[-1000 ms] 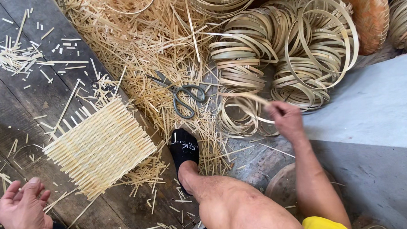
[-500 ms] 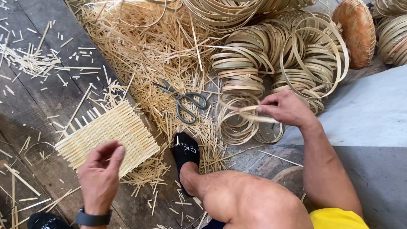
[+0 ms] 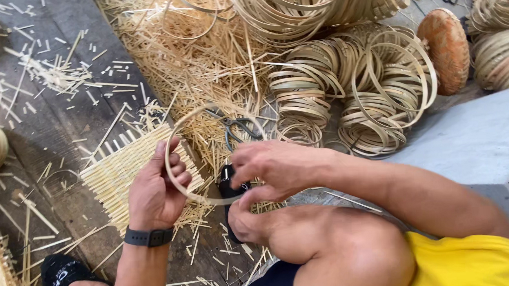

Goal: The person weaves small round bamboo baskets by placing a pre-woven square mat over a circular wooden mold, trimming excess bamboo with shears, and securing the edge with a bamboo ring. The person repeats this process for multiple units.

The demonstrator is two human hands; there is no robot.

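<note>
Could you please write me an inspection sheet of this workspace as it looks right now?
Surface: dark wooden floorboards, with a grey slab at right.
Job's things: thin bamboo ring held over a woven bamboo mat.
Clutter: loose bamboo splints, stacked bamboo rings, scissors, a round woven basket.
Grippers: left hand and right hand both grip the ring.
Cables: nothing seen.
Surroundings: black sandals on both feet, one lower left; more ring stacks at far right.
</note>
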